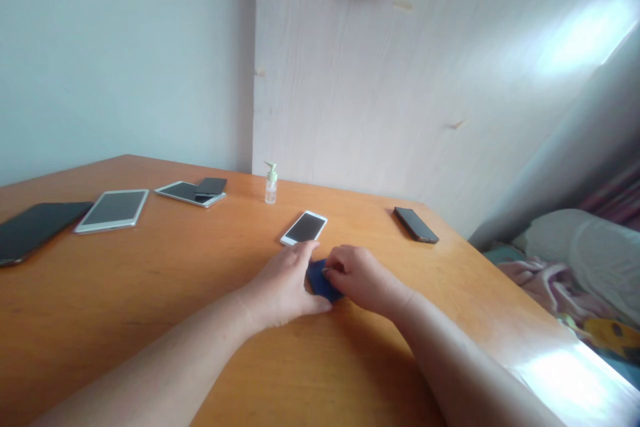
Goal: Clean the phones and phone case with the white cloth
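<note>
A small, flat, dark blue thing (320,278) lies low over the table between my hands; its kind is not clear. My left hand (285,283) reaches around its left side, thumb at the near edge and fingers at the far edge. On top of it, from the right, presses my right hand (363,278), with the fingers curled in and pressed together. Whatever those fingertips pinch is hidden. Just beyond my left fingers rests a white smartphone (304,228) with a dark screen facing up.
On the wooden table (165,320), a pump bottle (271,188) stands behind the smartphone. To the right lies a dark phone (416,225). Leftward are a white tablet (114,210), another tablet (175,192) under a dark phone (212,186), and a black tablet (37,230).
</note>
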The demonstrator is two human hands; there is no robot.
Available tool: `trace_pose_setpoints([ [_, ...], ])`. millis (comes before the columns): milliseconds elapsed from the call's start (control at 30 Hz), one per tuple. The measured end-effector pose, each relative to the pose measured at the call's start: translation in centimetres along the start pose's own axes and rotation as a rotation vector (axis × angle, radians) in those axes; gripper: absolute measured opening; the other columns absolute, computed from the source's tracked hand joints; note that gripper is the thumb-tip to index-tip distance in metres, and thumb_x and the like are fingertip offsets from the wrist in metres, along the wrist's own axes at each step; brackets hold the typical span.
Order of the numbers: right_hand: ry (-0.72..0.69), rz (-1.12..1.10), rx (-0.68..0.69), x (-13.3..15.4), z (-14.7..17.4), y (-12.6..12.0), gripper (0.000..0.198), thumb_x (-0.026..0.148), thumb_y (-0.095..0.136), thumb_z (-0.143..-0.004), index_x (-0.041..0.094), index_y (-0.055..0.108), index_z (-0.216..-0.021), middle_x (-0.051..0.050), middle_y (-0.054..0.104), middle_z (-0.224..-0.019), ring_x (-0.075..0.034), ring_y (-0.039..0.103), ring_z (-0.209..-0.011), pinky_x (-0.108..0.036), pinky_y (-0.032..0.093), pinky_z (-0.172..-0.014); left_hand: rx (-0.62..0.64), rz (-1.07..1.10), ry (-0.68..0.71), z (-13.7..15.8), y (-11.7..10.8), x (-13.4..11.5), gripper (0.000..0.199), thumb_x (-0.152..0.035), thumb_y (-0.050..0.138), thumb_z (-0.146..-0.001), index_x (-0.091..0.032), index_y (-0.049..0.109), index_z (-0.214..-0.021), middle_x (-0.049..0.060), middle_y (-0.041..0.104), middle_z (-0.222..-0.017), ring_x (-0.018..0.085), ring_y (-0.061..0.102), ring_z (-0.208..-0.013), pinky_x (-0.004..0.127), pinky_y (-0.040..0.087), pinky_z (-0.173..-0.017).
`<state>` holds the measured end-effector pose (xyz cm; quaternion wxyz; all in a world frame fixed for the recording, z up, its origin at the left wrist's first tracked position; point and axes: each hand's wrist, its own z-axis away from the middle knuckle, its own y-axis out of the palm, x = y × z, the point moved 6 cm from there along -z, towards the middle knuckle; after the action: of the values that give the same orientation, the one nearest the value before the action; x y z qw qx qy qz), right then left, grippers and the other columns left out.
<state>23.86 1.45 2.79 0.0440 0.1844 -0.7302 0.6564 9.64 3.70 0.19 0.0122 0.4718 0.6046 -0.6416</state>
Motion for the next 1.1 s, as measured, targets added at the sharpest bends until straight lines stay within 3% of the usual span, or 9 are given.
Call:
trace_pose_setpoints([
  [67, 0.000, -0.004, 0.030, -0.5, 0.3, -0.4, 0.008, 0.018, 0.056, -0.077, 0.018, 0.063, -0.077, -0.002, 0.065, -0.077, -0.013, 0.055, -0.070, -0.023, 0.035, -0.061, 0.013, -0.005, -0.008, 0.0, -0.1, -0.1, 0.099, -0.050, 0.078, -0.058, -0.020, 0.037, -0.142, 0.014, 0.046, -0.144, 0.032, 0.045, -0.131, 0.041, 0.038, -0.106],
  [200, 0.105, 0.065, -0.050, -1.4, 0.7, -1.3, 0.009, 0.018, 0.055, -0.077, 0.017, 0.061, -0.071, -0.003, 0.063, -0.072, -0.014, 0.053, -0.067, -0.024, 0.033, -0.059, 0.026, -0.010, -0.015, 0.1, -0.2, -0.3, 0.099, -0.049, 0.079, -0.058, -0.018, 0.037, -0.142, 0.016, 0.047, -0.143, 0.033, 0.045, -0.130, 0.042, 0.039, -0.106],
  [367, -0.027, -0.101, 0.103, -0.1, 1.0, -0.2, 0.008, 0.016, 0.056, -0.074, 0.019, 0.063, -0.074, 0.001, 0.065, -0.075, -0.013, 0.055, -0.068, -0.022, 0.033, -0.058, -0.006, 0.026, 0.039, 0.2, -0.3, -0.6, 0.088, -0.044, 0.079, -0.058, -0.021, 0.044, -0.135, 0.013, 0.052, -0.138, 0.033, 0.049, -0.127, 0.043, 0.040, -0.104],
  [533, 0.107, 0.037, -0.021, -1.5, 0.9, -1.1, 0.007, 0.017, 0.056, -0.075, 0.017, 0.062, -0.071, -0.001, 0.063, -0.071, -0.014, 0.053, -0.066, -0.024, 0.033, -0.059, -0.028, 0.021, 0.036, 0.2, -0.3, -0.5, 0.087, -0.046, 0.079, -0.056, -0.021, 0.046, -0.133, 0.014, 0.054, -0.134, 0.034, 0.052, -0.122, 0.043, 0.044, -0.099],
  [700, -0.070, -0.193, 0.156, 0.5, 1.3, 0.4, 0.009, 0.016, 0.055, -0.075, 0.019, 0.064, -0.073, 0.002, 0.064, -0.071, -0.012, 0.053, -0.064, -0.022, 0.034, -0.056, -0.014, 0.012, 0.080, 0.1, -0.2, -0.7, 0.080, -0.043, 0.078, -0.059, -0.021, 0.047, -0.129, 0.012, 0.056, -0.132, 0.032, 0.052, -0.121, 0.042, 0.043, -0.100],
  [900, 0.064, -0.087, 0.033, -1.5, 1.2, -0.8, 0.007, 0.015, 0.056, -0.071, 0.018, 0.062, -0.069, 0.001, 0.063, -0.068, -0.013, 0.053, -0.063, -0.023, 0.035, -0.056, -0.026, 0.000, 0.064, 0.2, -0.1, -0.5, 0.083, -0.046, 0.079, -0.058, -0.022, 0.046, -0.131, 0.013, 0.054, -0.133, 0.033, 0.051, -0.123, 0.043, 0.043, -0.100],
  [1100, -0.109, -0.246, 0.224, 1.3, 1.6, 0.5, 0.014, 0.013, 0.056, -0.071, 0.021, 0.067, -0.074, 0.004, 0.066, -0.072, -0.012, 0.056, -0.066, -0.021, 0.038, -0.059, -0.026, 0.027, 0.101, 0.1, -0.1, -0.5, 0.077, -0.042, 0.079, -0.058, -0.022, 0.049, -0.126, 0.012, 0.056, -0.131, 0.032, 0.053, -0.120, 0.042, 0.044, -0.099],
])
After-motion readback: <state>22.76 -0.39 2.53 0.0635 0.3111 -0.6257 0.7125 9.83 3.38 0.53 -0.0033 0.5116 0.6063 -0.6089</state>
